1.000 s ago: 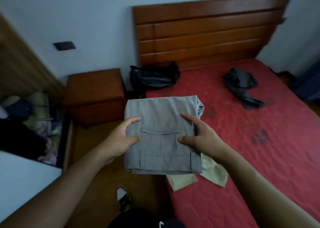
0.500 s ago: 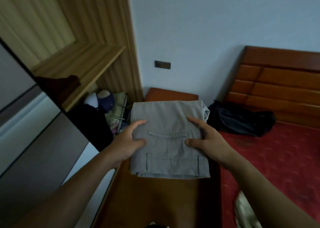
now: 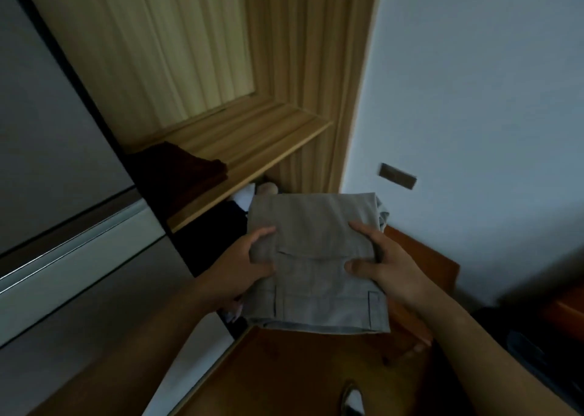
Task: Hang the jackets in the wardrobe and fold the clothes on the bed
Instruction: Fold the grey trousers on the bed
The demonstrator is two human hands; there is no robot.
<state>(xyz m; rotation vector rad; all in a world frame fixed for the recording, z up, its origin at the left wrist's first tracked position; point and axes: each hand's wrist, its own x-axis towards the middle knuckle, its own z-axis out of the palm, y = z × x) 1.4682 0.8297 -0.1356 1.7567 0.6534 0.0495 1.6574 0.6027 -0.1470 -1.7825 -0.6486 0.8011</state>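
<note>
A folded pair of grey trousers [image 3: 316, 257] is held level in the air in front of the open wardrobe. My left hand [image 3: 243, 267] grips its left edge, thumb on top and fingers underneath. My right hand [image 3: 388, 267] grips the right edge the same way. The wardrobe's wooden shelf [image 3: 252, 150] lies just beyond and above the trousers, with a dark folded cloth [image 3: 186, 169] on its left part. Below the shelf, other clothes [image 3: 252, 194] are partly hidden behind the trousers.
The grey sliding wardrobe door [image 3: 63, 194] fills the left side. A wooden bedside cabinet [image 3: 420, 264] stands under my right hand, against the pale wall. A dark wall switch [image 3: 397, 176] is on the wall. The wooden floor [image 3: 284, 374] and my shoe [image 3: 352, 400] show below.
I have turned from the bed to the wardrobe, carrying the folded trousers with both hands. The bed has left the view and the shelf now stands close ahead.
</note>
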